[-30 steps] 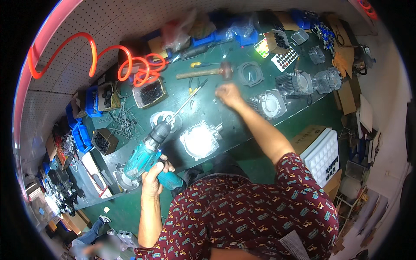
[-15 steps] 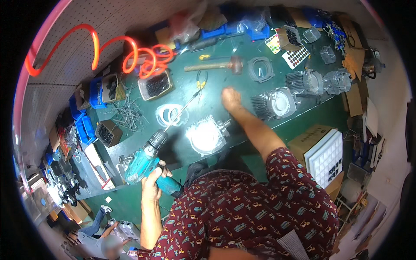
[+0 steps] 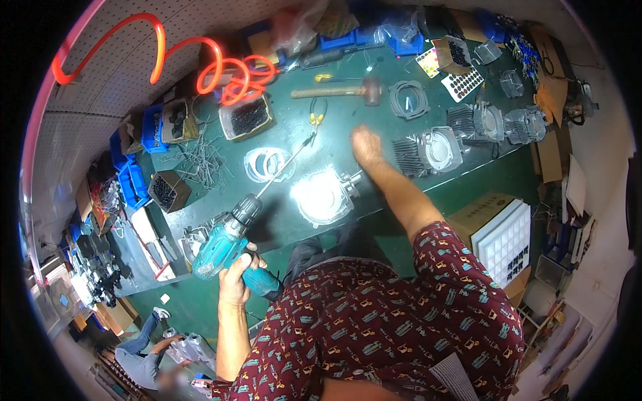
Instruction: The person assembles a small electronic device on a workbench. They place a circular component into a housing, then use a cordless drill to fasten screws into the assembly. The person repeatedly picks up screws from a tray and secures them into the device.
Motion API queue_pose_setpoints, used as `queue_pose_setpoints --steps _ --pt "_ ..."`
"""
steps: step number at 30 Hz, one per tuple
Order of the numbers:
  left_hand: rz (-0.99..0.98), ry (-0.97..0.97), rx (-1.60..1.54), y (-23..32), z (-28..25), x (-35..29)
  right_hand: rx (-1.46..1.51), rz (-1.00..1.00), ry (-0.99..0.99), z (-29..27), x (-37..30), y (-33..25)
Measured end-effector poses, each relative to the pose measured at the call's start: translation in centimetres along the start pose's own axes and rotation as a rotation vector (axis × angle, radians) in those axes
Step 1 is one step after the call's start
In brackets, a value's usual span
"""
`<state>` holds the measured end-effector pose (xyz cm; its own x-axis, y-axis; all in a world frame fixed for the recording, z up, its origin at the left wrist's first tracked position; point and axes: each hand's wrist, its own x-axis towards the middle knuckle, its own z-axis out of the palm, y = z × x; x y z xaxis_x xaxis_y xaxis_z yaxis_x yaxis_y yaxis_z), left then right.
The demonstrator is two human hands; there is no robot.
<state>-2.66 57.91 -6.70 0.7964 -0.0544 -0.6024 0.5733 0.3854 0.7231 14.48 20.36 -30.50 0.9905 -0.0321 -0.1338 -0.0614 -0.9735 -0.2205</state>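
My left hand point(image 3: 239, 275) grips the handle of a teal cordless drill point(image 3: 224, 248), held at the bench's near edge. Its long bit point(image 3: 286, 166) points up and to the right, its tip close to the yellow-handled pliers point(image 3: 316, 119). My right hand point(image 3: 366, 146) is at the bench top, fingers curled in; whatever they may hold is hidden. Between the two hands a brightly lit metal housing point(image 3: 324, 199) lies near the front edge. Pale ring gaskets point(image 3: 266, 164) lie left of it, beneath the bit. A wooden-handled mallet point(image 3: 338, 92) lies beyond my right hand.
Finned metal housings point(image 3: 428, 151) line the right side, near a grey ring-shaped part point(image 3: 408, 100). Boxes of small black parts point(image 3: 247, 119), blue bins point(image 3: 133, 186) and loose wires point(image 3: 204, 164) occupy the left. An orange coiled hose point(image 3: 212, 70) hangs above. Another person point(image 3: 144, 361) is at lower left.
The whole view has shifted slightly, so the bench things appear a little higher and farther right. My left hand still holds the drill; the right hand stays curled at the bench.
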Motion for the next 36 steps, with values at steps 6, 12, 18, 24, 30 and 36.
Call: queue_pose_setpoints --steps 6,12,18,24,30,36 --pt "0.030 0.009 0.019 -0.8 -0.9 -0.9 -0.065 -0.023 -0.057 -1.0 -0.4 0.1" --pt "0.011 -0.003 0.023 -1.2 -1.6 -2.1 -0.104 0.004 -0.049 -1.4 -0.2 -0.3" --pt "-0.028 0.034 0.049 -1.7 -2.6 -3.0 -0.022 0.039 -0.052 -0.9 0.0 -0.1" --pt "-0.013 0.007 0.042 -1.4 -2.7 -3.1 0.447 0.069 0.125 -2.9 -0.4 0.4" --pt "0.012 -0.075 0.055 -0.5 -2.4 -2.4 1.749 0.236 -0.130 -14.7 -6.1 -6.0" --pt "0.033 -0.152 0.100 1.0 -1.5 -2.0 1.926 0.102 -0.194 -18.0 -8.4 -7.2"
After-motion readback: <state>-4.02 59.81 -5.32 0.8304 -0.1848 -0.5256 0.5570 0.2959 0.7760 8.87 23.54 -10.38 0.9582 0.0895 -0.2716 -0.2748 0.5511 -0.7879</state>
